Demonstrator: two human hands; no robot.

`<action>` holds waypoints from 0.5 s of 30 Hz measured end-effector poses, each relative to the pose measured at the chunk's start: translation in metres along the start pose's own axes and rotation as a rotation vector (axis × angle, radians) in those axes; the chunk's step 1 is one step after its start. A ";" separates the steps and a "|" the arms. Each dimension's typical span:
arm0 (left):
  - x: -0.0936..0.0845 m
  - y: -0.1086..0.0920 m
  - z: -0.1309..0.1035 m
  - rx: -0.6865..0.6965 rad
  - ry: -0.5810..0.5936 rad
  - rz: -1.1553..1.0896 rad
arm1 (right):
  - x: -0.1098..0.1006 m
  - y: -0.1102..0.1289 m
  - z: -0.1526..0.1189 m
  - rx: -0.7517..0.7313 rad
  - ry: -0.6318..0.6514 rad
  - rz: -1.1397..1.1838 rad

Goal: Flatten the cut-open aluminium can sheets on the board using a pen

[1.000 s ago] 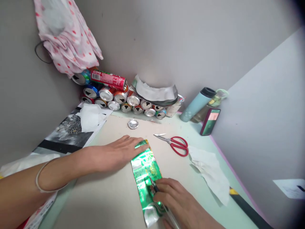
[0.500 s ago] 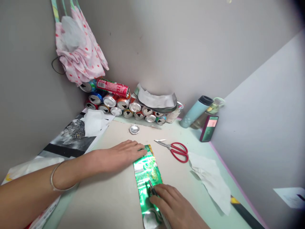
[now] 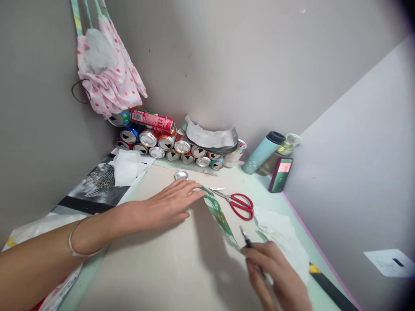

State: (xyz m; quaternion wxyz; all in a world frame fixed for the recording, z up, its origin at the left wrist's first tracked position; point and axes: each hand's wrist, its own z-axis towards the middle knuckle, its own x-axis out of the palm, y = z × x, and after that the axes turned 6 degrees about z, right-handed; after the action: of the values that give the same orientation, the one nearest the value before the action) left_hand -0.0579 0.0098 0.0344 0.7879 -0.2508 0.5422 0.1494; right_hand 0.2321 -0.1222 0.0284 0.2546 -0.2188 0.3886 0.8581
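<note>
A green printed metal sheet (image 3: 220, 218) is raised on edge above the beige board (image 3: 168, 268). My left hand (image 3: 171, 203) is at its far end, palm down, fingers stretched out and fingertips touching the sheet. With my right hand (image 3: 272, 270) I hold a dark pen-like tool (image 3: 249, 244), its pointed tip up and away from the sheet. The fingers of that hand also meet the sheet's near end. Red-handled scissors (image 3: 241, 206) lie just right of the sheet. A small round silver piece (image 3: 181, 175) rests beyond my left hand.
Stacked drink cans (image 3: 167, 141) line the back wall. At the back right stand a blue tumbler (image 3: 262, 155) and a phone (image 3: 281, 174). Crumpled white paper (image 3: 285, 233) lies at the right, near a black and yellow tool (image 3: 330, 285). A printed picture (image 3: 100, 181) is at the left.
The green sheet has gone from lying flat to raised on edge, shifted right. My right hand moved right and up with the tool. My left hand slid slightly forward.
</note>
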 end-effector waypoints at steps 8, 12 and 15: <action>-0.011 -0.009 0.011 -0.037 -0.250 -0.066 | -0.013 -0.008 0.019 0.872 -0.305 0.762; -0.021 -0.020 0.010 -0.040 -0.407 -0.059 | -0.005 -0.011 0.022 0.957 -0.273 0.887; -0.028 -0.030 0.008 0.000 -0.489 -0.128 | -0.004 -0.013 0.022 0.952 -0.276 0.918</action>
State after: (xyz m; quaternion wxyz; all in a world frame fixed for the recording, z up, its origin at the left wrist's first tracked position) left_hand -0.0473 -0.0096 0.0697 0.9036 -0.2409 0.3184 0.1554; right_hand 0.2395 -0.0989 0.0362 -0.0199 0.2163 0.7418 0.6345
